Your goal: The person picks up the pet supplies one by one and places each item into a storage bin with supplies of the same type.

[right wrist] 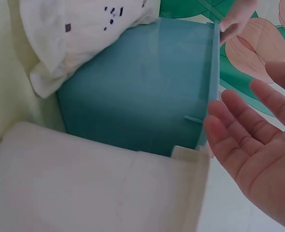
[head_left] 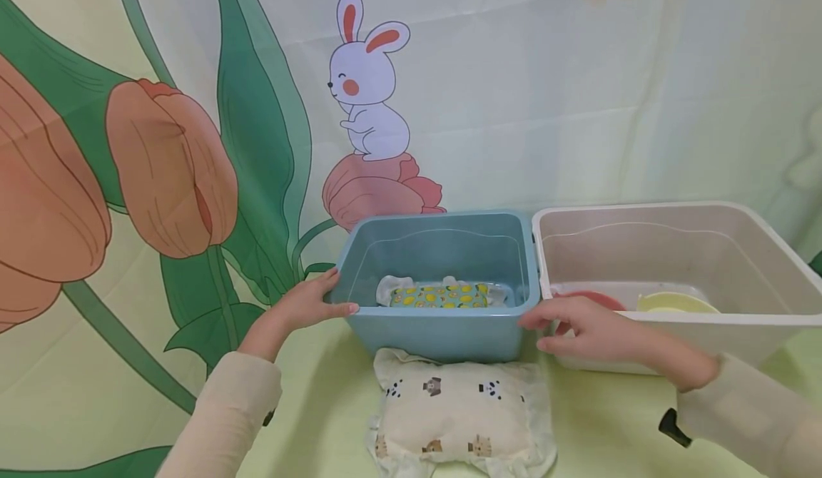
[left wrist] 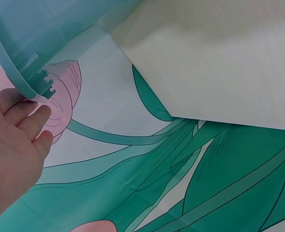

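A blue plastic bin [head_left: 443, 337] stands on the table; inside lies a small cloth piece with lemon print and pale frills [head_left: 443, 295]. My left hand [head_left: 302, 307] grips the bin's left front corner, thumb along the front rim. In the left wrist view, those fingers [left wrist: 30, 118] curl up beneath the rim. At the opposite front corner is my right hand [head_left: 594, 329], its fingertips right at the blue rim. The right wrist view shows that hand's fingers [right wrist: 239, 121] spread and loosely bent, nothing held in the palm.
To the right, close beside the blue bin, sits an off-white bin [head_left: 738, 339] containing a red item [head_left: 600, 299] and a yellow item [head_left: 677, 302]. A frilled cushion with animal faces [head_left: 459, 410] lies in front of the blue bin. Behind hangs a printed backdrop [head_left: 546, 107].
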Available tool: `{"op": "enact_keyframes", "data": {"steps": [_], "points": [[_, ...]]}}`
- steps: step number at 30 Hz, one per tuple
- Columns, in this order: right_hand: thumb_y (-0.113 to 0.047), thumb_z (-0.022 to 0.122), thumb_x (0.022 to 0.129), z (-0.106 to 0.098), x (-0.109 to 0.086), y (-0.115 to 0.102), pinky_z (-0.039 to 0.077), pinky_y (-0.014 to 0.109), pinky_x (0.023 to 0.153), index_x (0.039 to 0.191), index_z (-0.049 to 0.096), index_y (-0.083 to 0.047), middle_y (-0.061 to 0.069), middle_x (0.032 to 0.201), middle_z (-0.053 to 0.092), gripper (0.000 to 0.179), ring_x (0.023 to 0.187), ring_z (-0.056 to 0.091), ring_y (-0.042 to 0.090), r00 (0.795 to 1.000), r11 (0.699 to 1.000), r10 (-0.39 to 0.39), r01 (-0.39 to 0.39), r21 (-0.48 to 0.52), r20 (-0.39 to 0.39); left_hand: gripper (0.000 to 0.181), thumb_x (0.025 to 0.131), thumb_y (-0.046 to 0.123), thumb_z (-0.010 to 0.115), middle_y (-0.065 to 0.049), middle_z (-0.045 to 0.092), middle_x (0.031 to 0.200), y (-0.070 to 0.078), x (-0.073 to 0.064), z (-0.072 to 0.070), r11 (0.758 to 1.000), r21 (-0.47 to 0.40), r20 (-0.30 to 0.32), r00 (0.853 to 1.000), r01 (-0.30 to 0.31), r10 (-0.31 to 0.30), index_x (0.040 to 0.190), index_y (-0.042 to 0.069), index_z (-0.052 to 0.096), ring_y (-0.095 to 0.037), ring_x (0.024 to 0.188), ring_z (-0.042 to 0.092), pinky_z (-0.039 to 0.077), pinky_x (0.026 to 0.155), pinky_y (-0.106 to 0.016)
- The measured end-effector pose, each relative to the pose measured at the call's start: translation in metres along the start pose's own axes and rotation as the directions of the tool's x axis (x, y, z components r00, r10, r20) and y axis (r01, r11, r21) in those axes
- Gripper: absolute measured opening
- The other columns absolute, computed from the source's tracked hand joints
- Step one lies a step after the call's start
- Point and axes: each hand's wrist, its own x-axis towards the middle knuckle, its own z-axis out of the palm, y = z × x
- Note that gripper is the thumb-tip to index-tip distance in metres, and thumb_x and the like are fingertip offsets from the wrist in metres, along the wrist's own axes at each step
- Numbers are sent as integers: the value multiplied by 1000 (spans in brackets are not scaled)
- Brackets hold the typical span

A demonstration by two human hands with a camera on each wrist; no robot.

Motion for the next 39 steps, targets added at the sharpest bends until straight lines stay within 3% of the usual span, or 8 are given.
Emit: {"op": "enact_keyframes", "data": {"steps": [6, 13, 20, 25, 30, 39], "points": [[-23, 58, 85, 10, -4, 0, 48, 25, 78, 112, 59, -12, -1, 110, 61, 30, 95, 55, 8, 998, 999, 53, -53, -5, 26, 90, 79, 54, 56, -20, 15, 146, 1, -1, 0, 1000, -6, 0, 1000, -1, 1, 140, 1, 17, -40, 131, 21, 26, 99, -57], [-27, 58, 85, 24, -3, 6, 47, 23, 75, 113, 58, -11, 1, 110, 60, 32, 93, 53, 8, 998, 999, 41, -41, -11, 57, 89, 79, 54, 55, -19, 15, 146, 0, -1, 0, 1000, -3, 0, 1000, -3, 3, 141, 1, 17, -40, 131, 20, 25, 100, -57], [-26, 58, 86, 40, -1, 18, 46, 26, 79, 111, 58, -12, 0, 107, 60, 29, 92, 52, 6, 999, 997, -44, 46, -63, 26, 90, 79, 55, 55, -19, 15, 147, 0, -1, 0, 1000, 2, 1, 1000, 3, -3, 141, 1, 17, -40, 131, 21, 25, 100, -56], [-24, 58, 85, 51, 0, 23, 46, 30, 83, 111, 57, -10, 2, 107, 60, 29, 96, 54, 13, 996, 995, -86, 86, -55, 5, 89, 79, 54, 55, -19, 15, 146, 1, -2, 0, 1000, 3, 0, 1000, 0, 0, 140, 1, 17, -40, 131, 21, 25, 100, -56], [-23, 57, 86, 60, 1, 26, 46, 32, 85, 113, 56, -6, 9, 109, 58, 32, 100, 54, 22, 997, 996, -76, 76, -36, 15, 90, 79, 54, 55, -19, 14, 146, 0, -1, 0, 1000, 0, 1, 1000, -4, 4, 140, 0, 17, -40, 131, 20, 25, 100, -56], [-24, 58, 85, 79, 3, 41, 44, 36, 88, 117, 53, -3, 10, 115, 56, 39, 106, 51, 24, 1000, 1000, -9, 9, -23, -4, 91, 79, 56, 54, -19, 14, 147, 0, -1, 1, 1000, -8, 1, 1000, 4, -4, 141, 1, 17, -40, 132, 19, 24, 101, -57]]}}
